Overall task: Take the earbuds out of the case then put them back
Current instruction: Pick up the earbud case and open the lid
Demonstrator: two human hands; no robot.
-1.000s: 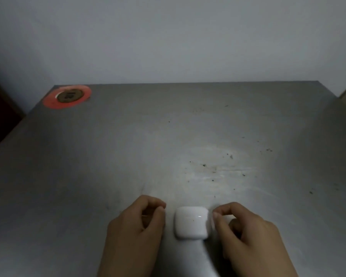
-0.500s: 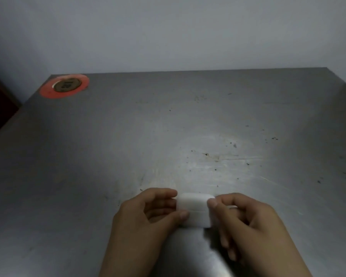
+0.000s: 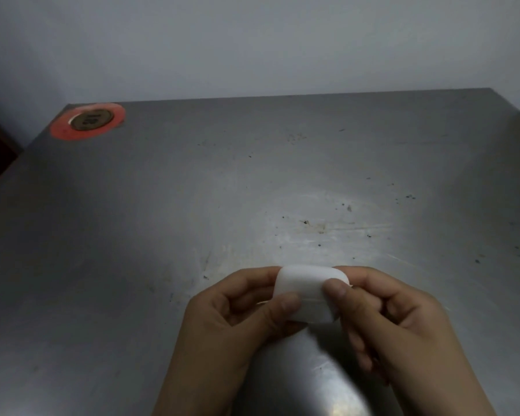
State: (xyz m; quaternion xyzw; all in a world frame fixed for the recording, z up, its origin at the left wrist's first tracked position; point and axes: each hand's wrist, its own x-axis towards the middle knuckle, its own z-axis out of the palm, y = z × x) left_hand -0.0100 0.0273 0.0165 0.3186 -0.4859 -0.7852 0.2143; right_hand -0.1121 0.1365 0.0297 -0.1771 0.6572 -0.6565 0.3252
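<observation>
A white earbud case [image 3: 308,288] is held just above the metal table [image 3: 222,190], low in the middle of the view. Its lid is closed, and a thin seam shows across its front. My left hand [image 3: 237,319] grips its left side, with the thumb on the front face. My right hand [image 3: 394,316] grips its right side, with the thumb pressed on the front near the seam. No earbuds are visible.
A round orange sticker [image 3: 87,121] with a brass disc in its middle lies at the table's far left corner. A pale wall [image 3: 252,40] rises behind the table. Dark specks and scratches mark the surface right of centre.
Both hands closed in on the case from either side and lifted it off the table. It is now tilted up, with both thumbs on its front.
</observation>
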